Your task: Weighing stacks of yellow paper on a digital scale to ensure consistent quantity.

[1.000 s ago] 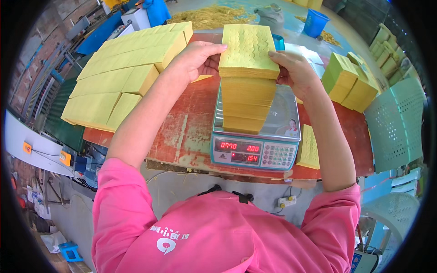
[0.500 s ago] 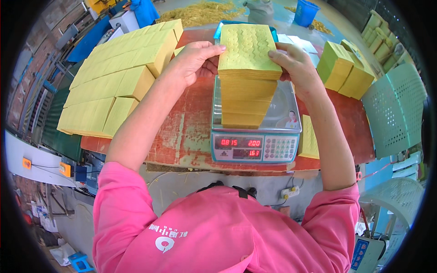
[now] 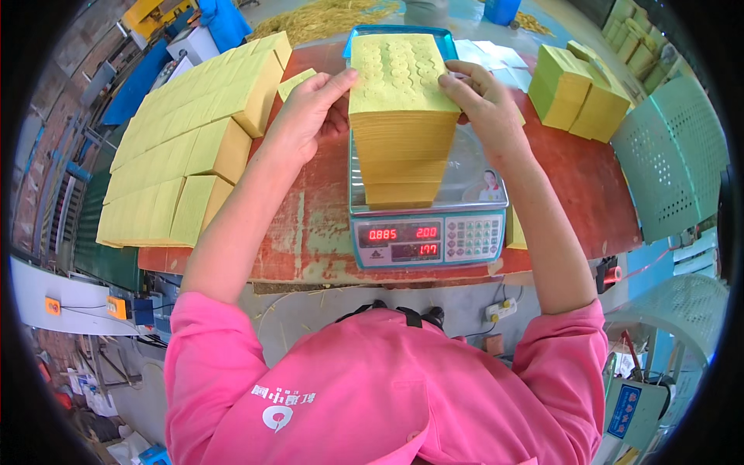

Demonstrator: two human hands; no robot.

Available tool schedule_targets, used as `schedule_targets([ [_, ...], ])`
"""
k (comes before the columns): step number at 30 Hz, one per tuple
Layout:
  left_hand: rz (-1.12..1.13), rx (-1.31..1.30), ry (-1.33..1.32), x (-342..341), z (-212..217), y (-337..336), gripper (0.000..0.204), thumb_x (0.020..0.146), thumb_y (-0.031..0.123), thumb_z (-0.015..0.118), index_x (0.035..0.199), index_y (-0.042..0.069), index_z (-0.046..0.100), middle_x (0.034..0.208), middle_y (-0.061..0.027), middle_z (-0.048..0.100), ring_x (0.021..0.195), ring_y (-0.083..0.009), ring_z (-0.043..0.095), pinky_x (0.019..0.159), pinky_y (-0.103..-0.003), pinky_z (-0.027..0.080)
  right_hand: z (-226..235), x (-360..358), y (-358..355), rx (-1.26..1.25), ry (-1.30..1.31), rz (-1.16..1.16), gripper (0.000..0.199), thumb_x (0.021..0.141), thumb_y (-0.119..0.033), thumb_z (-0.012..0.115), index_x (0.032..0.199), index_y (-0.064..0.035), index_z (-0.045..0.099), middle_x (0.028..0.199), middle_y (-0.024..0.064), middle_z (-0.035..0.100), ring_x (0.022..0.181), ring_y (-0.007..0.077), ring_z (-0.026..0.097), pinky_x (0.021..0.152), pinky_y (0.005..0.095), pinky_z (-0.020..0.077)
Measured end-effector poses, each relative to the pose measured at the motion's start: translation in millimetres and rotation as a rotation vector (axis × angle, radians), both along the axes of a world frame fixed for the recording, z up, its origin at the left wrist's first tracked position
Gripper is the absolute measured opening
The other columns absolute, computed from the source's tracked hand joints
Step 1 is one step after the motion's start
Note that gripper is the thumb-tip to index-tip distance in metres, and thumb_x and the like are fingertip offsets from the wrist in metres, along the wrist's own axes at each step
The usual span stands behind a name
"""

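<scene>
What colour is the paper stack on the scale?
Yellow, the top sheet embossed with round marks; the stack shows in the head view.

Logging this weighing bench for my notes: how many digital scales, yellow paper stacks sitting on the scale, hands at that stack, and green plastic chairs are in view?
Digital scale: 1
Yellow paper stack on the scale: 1
Hands at the stack, left hand and right hand: 2
Green plastic chairs: 2
Total: 6
</scene>
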State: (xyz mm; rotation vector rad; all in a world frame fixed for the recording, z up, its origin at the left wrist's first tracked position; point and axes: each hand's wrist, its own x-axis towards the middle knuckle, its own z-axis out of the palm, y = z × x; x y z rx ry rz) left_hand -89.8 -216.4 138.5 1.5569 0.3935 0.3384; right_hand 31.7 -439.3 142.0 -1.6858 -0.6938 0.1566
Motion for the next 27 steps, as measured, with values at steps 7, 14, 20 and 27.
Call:
schedule_targets([
  [7,0.149,-0.290,-0.037,-44.1,-32.9,20.3,0.051,0.096,0.057,0.050,0.101,0.007,0.060,0.068,-0.0022,0.059,0.051,-0.0127,0.051,0.048,-0.025,0.037,-22.8,-4.9,-36.3,0.262,0.238,-0.030,0.036,0.099,-0.026,0.054,0.127,-0.0039,0.060,0.092,0.0041,0.063,0.076,0.0119,0.059,0.069,0.0251,0.0455],
  [14,0.295,-0.374,0.012,-107.5,-79.9,67.4,0.049,0.102,0.048,0.042,0.117,0.003,0.054,0.074,-0.0037,0.057,0.059,-0.0127,0.048,0.052,-0.025,0.035,-80.9,10.0,-96.4,0.357,0.443,-0.076,0.034,0.100,-0.024,0.053,0.121,0.0020,0.061,0.096,0.0086,0.067,0.077,0.0141,0.062,0.069,0.0265,0.0480],
  [20,0.321,-0.377,-0.006,-110.6,-89.4,74.2,0.046,0.104,0.042,0.041,0.121,0.000,0.052,0.086,-0.0076,0.061,0.067,-0.0138,0.054,0.059,-0.025,0.044,-98.6,10.1,-99.8,0.321,0.497,-0.100,0.033,0.100,-0.023,0.052,0.122,0.0008,0.061,0.098,0.0092,0.067,0.080,0.0152,0.063,0.072,0.0275,0.0494],
  [27,0.216,-0.358,-0.037,-89.8,-87.2,58.4,0.049,0.104,0.042,0.038,0.120,-0.002,0.052,0.098,-0.0159,0.066,0.077,-0.0215,0.062,0.068,-0.032,0.049,-99.8,0.3,-89.3,0.312,0.499,-0.038,0.034,0.101,-0.022,0.051,0.126,-0.0014,0.060,0.100,0.0096,0.067,0.084,0.0164,0.064,0.073,0.0278,0.0497],
])
